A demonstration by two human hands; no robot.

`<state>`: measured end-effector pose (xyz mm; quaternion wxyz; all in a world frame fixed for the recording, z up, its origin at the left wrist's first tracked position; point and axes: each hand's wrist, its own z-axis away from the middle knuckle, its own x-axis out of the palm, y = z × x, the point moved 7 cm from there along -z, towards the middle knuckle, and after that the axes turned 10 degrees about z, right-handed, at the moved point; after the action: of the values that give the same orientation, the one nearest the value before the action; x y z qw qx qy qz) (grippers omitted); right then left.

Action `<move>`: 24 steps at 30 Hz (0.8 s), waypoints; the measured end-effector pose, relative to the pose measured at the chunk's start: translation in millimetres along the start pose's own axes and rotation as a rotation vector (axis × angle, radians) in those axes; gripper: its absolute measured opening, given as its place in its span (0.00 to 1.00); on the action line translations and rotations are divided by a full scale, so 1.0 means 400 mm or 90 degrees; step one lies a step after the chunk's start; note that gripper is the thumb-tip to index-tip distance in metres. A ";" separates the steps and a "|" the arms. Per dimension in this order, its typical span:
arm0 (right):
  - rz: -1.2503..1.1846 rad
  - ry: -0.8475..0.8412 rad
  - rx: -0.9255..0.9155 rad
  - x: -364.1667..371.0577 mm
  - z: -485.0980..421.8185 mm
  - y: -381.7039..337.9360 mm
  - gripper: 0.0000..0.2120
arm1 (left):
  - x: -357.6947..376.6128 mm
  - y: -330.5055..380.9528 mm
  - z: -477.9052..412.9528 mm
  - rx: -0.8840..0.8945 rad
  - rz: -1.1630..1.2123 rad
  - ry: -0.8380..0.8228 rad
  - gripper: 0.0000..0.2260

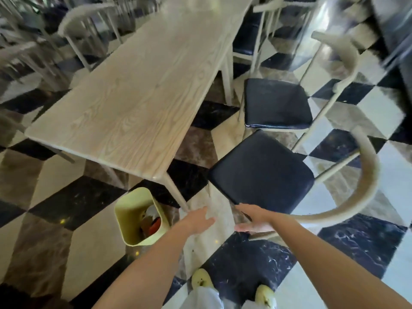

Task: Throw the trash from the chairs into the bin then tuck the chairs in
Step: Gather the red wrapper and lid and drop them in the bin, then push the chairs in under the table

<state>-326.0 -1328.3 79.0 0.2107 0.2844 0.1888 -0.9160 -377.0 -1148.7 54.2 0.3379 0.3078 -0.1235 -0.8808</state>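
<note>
Left hand (196, 221): fingers straight, holding nothing, beside the bin (128, 211).
Right hand (254, 223): fingers extended at the near chair's (260, 172) rail end.
Trash (154, 225): inside the bin, by the desk (142, 85) leg.

A person seen from their own head-mounted camera: both forearms are bare along the whole length in view, down to the left hand (196, 220) and the right hand (254, 221). Below them, loose trousers (201, 297) of white or very pale cloth fall in soft folds over the feet. The left shoe (201, 278) and the right shoe (264, 294) are a pale yellow-green, smooth and round-toed, each with a small dark mark on top.
</note>
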 end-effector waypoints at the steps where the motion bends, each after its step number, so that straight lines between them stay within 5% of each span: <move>1: -0.007 0.001 -0.009 -0.007 0.010 0.010 0.44 | 0.011 0.046 -0.002 0.021 -0.030 -0.006 0.29; 6: -0.050 -0.040 0.014 -0.029 0.107 0.129 0.44 | 0.059 0.247 0.023 0.088 -0.061 -0.041 0.26; 9: -0.065 -0.080 0.012 -0.026 0.187 0.237 0.43 | 0.099 0.340 0.033 0.100 -0.061 -0.063 0.36; 13: 0.018 -0.060 -0.015 -0.032 0.287 0.379 0.37 | 0.160 0.472 0.059 0.107 -0.106 -0.070 0.24; 24: 0.169 0.072 -0.056 -0.074 0.352 0.694 0.36 | 0.357 0.730 0.007 0.192 -0.222 0.017 0.33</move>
<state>-229.1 -1618.6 141.9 0.3312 0.3481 0.2013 -0.8536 -310.3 -1461.0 115.2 0.1322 0.3830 -0.1942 -0.8933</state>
